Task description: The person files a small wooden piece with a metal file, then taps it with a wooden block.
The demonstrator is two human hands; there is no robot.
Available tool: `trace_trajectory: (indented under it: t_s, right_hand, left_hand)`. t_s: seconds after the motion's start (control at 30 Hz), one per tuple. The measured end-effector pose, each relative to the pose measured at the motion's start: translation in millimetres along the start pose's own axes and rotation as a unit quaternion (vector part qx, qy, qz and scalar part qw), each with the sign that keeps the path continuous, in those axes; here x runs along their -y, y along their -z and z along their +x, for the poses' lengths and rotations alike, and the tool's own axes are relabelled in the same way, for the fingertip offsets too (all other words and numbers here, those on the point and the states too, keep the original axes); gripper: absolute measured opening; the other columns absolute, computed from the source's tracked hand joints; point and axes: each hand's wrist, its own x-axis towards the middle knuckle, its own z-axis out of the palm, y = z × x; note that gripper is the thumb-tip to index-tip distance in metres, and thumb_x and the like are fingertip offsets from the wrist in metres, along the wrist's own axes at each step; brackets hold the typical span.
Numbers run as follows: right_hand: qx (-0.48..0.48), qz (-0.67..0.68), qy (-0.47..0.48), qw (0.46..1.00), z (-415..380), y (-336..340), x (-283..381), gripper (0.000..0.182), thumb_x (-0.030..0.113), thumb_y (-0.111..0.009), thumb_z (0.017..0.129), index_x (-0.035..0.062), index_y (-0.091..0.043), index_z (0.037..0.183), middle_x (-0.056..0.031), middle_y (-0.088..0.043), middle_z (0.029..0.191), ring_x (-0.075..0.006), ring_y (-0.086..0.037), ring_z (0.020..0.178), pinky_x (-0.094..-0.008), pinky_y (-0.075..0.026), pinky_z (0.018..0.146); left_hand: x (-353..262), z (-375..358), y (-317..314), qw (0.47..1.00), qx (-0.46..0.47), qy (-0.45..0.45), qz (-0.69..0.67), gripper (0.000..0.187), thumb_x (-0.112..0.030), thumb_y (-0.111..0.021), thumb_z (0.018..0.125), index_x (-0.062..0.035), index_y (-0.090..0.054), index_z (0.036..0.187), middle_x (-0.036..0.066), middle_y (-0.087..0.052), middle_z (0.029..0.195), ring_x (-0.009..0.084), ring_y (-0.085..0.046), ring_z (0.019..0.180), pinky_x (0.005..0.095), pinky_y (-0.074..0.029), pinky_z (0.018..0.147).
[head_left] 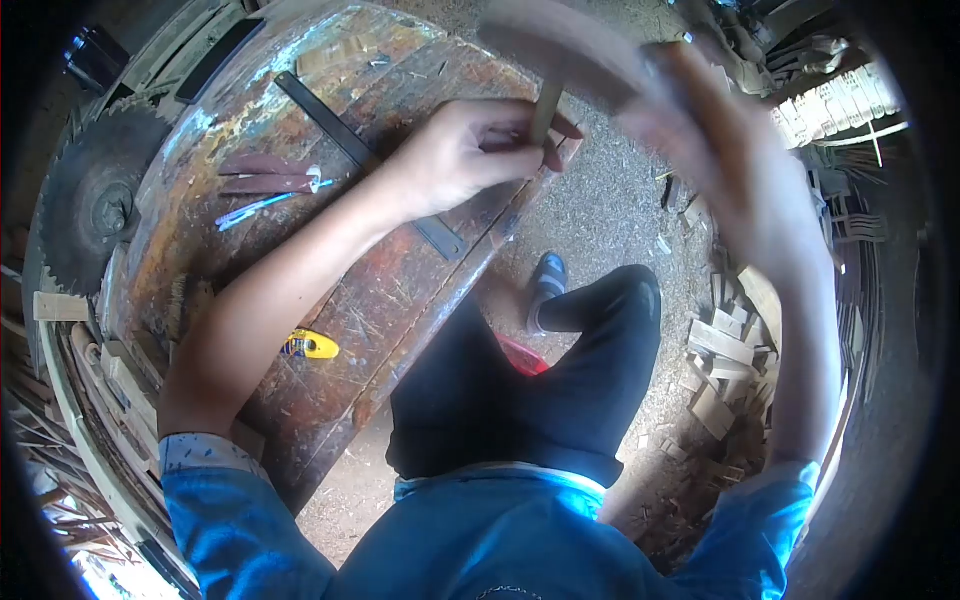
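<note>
A slim wooden stick (545, 112) stands in the fingers of my left hand (485, 150), which are closed round it near the far corner of the worn workbench (400, 285). The stick's upper end meets a brownish, curved piece (560, 45), blurred by motion. At the right of that piece is my right hand (700, 130), raised over the floor and smeared; its fingers and its hold cannot be made out. Below my left wrist a dark flat bar (330, 122) lies across the bench.
Sandpaper strips (265, 175), a blue-and-white pen (255, 210) and a yellow tool (318, 344) lie on the bench. A toothed circular saw blade (95, 200) is at the left. Wood offcuts (722, 345) are heaped on the floor at the right.
</note>
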Motion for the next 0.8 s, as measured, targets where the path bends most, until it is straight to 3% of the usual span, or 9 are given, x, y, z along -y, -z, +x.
trace_trajectory:
  t_s: [0.17, 0.27, 0.3, 0.33, 0.4, 0.53, 0.7, 0.77, 0.8]
  right_hand:
    - [-0.236, 0.289, -0.074, 0.925, 6, 6, -9, 0.043, 0.032, -0.051, 0.108, 0.0035, -0.054, 0.141, -0.0089, -0.071, 0.109, -0.0164, -0.068, 0.089, -0.0347, -0.052, 0.078]
    - [0.061, 0.058, -0.007, 0.996, 6, 7, 11, 0.051, 0.04, -0.059, 0.104, -0.0004, -0.055, 0.135, -0.0185, -0.07, 0.107, -0.0233, -0.068, 0.084, -0.0386, -0.053, 0.078]
    - [0.046, 0.105, -0.032, 0.993, 6, 11, 8, 0.055, 0.043, -0.063, 0.101, -0.0012, -0.055, 0.134, -0.022, -0.069, 0.103, -0.0261, -0.069, 0.084, -0.0393, -0.053, 0.08]
    - [-0.076, 0.007, 0.051, 0.996, 9, 12, 3, 0.053, 0.042, -0.062, 0.102, -0.0012, -0.056, 0.133, -0.0208, -0.07, 0.099, -0.0256, -0.069, 0.083, -0.0382, -0.053, 0.08]
    - [-0.217, 0.293, -0.085, 0.927, 7, 8, -11, 0.054, 0.043, -0.062, 0.102, -0.0016, -0.057, 0.132, -0.0209, -0.07, 0.097, -0.0267, -0.07, 0.084, -0.038, -0.053, 0.081]
    - [0.066, 0.121, -0.035, 0.99, 6, 3, 10, 0.056, 0.043, -0.064, 0.101, -0.0021, -0.056, 0.133, -0.0216, -0.069, 0.096, -0.0278, -0.07, 0.087, -0.0399, -0.053, 0.083]
    - [-0.228, 0.223, -0.102, 0.942, 2, 2, -19, 0.062, 0.046, -0.057, 0.105, 0.0061, -0.049, 0.152, -0.0153, -0.066, 0.127, -0.0228, -0.068, 0.111, -0.0332, -0.051, 0.097]
    - [-0.18, 0.322, -0.118, 0.922, 5, 20, 7, 0.055, 0.05, -0.053, 0.106, 0.0021, -0.054, 0.133, -0.0095, -0.062, 0.1, -0.0148, -0.061, 0.085, -0.0276, -0.047, 0.073]
    - [-0.212, 0.185, -0.123, 0.952, -5, 6, -20, 0.064, 0.049, -0.056, 0.105, 0.0039, -0.05, 0.15, -0.0157, -0.068, 0.122, -0.019, -0.069, 0.109, -0.0288, -0.053, 0.091]
  left_hand:
    - [5, 1, -1, 1.0, 0.001, -0.016, -0.001, 0.034, 0.0, -0.059, 0.097, 0.0064, -0.062, 0.131, 0.011, -0.072, 0.115, 0.0186, -0.069, 0.11, 0.0341, -0.051, 0.105]
    - [2, 0, 1, 1.0, 0.004, -0.013, 0.007, 0.033, 0.0, -0.059, 0.098, 0.0066, -0.063, 0.13, 0.011, -0.072, 0.116, 0.0187, -0.069, 0.111, 0.0337, -0.051, 0.105]
    - [2, 1, 2, 1.0, 0.005, -0.014, 0.008, 0.033, 0.0, -0.059, 0.098, 0.0065, -0.063, 0.13, 0.011, -0.072, 0.116, 0.0188, -0.069, 0.111, 0.0335, -0.051, 0.105]
    - [3, 3, 1, 1.0, 0.004, -0.016, 0.008, 0.033, -0.001, -0.06, 0.097, 0.0064, -0.063, 0.129, 0.012, -0.072, 0.116, 0.0191, -0.069, 0.111, 0.0338, -0.051, 0.105]
    - [4, 2, -1, 1.0, -0.004, -0.016, 0.004, 0.032, -0.002, -0.061, 0.097, 0.0062, -0.064, 0.128, 0.012, -0.072, 0.115, 0.0197, -0.069, 0.111, 0.0343, -0.051, 0.104]
    - [4, -2, -1, 1.0, -0.002, 0.003, 0.0, 0.031, -0.004, -0.062, 0.097, 0.0057, -0.065, 0.127, 0.011, -0.073, 0.114, 0.0187, -0.069, 0.108, 0.0344, -0.052, 0.102]
    - [1, 0, 0, 0.999, 0.007, 0.007, 0.044, 0.032, -0.003, -0.061, 0.097, 0.0017, -0.065, 0.129, 0.011, -0.073, 0.114, 0.0175, -0.069, 0.108, 0.0335, -0.052, 0.101]
    - [2, 1, 3, 1.0, -0.012, -0.004, 0.015, 0.033, -0.004, -0.059, 0.098, 0.0011, -0.064, 0.13, 0.011, -0.073, 0.114, 0.0176, -0.069, 0.109, 0.0333, -0.052, 0.1]
    - [3, 3, 4, 1.0, -0.021, -0.011, -0.002, 0.033, -0.005, -0.058, 0.098, 0.0008, -0.064, 0.131, 0.011, -0.073, 0.114, 0.0177, -0.069, 0.109, 0.0332, -0.053, 0.1]
